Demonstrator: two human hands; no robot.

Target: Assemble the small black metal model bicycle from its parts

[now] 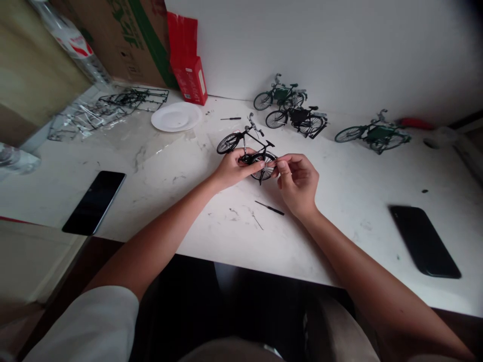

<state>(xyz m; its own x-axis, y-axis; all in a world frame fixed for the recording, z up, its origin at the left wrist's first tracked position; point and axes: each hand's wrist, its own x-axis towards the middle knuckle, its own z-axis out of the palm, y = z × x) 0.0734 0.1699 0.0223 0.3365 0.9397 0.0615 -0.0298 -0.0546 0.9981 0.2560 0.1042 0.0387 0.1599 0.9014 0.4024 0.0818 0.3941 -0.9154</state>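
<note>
A black miniature bicycle (258, 142) is held just above the white table, its front wheel to the left and its handlebar pointing away from me. My left hand (236, 170) is closed around its lower frame, with the thumb lying against the rear wheel. At the back edge of that wheel, my right hand (300, 178) pinches with thumb and forefinger; whatever is between the fingertips is too small to make out. Below the hands lie a small black-handled screwdriver (270, 207) and a thin, wire-like piece (258, 221).
Several finished miniature bicycles stand behind, such as a green one (372, 134). Another thin tool (231, 118) lies near a white plate (175, 116). Black plastic part frames (132, 98), a red box (191, 80), a bottle (75, 45) and two phones (94, 202) surround the work spot.
</note>
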